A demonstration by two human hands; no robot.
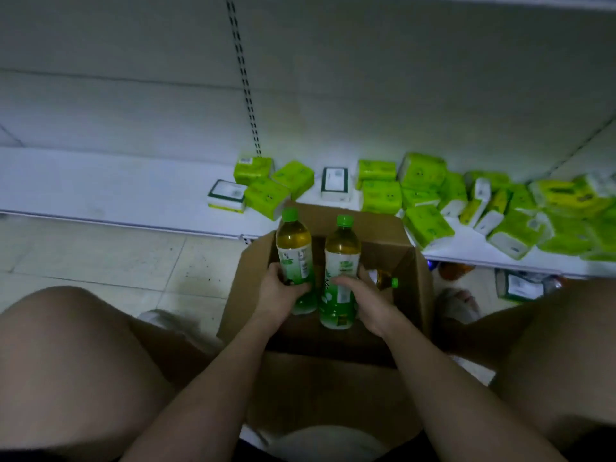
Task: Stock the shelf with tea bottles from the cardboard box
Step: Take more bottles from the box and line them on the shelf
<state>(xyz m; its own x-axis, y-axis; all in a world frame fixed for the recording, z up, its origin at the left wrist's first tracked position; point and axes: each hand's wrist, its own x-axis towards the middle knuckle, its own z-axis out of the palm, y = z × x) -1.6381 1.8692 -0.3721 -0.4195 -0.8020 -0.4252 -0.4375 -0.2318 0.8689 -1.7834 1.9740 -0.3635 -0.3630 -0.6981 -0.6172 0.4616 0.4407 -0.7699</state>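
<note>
Two tea bottles stand upright above the open cardboard box (413, 248), one in each hand. The left tea bottle (295, 258) has a green cap, amber tea in its upper half and a green-and-white label below; the left hand (280, 291) grips it round the lower label, fingers curled across the front. The right tea bottle (340, 271), just beside it at 3 o'clock and of the same kind, is gripped low on its label by the right hand (370, 301), thumb across the front. The two bottles are close together, nearly touching.

Inside the box, at 3 o'clock from the right hand, a third bottle (386, 281) lies on its side with its green cap pointing right; only its neck and cap show. The rest of the box's interior is dark or hidden behind the hands. Its flaps are folded open, the near one spreading toward the person's bare knees at 7 and 4 o'clock.

Beyond the box, at 12 o'clock, runs the low white shelf (116, 188). On it lie green tissue packs (266, 195), scattered from 12 round to 2 o'clock, some flat, some tilted against one another. A slotted upright (245, 78) rises up the back panel. At 3 o'clock, under the shelf edge, sits a dim orange object (455, 271) on the tiled floor (100, 255).
</note>
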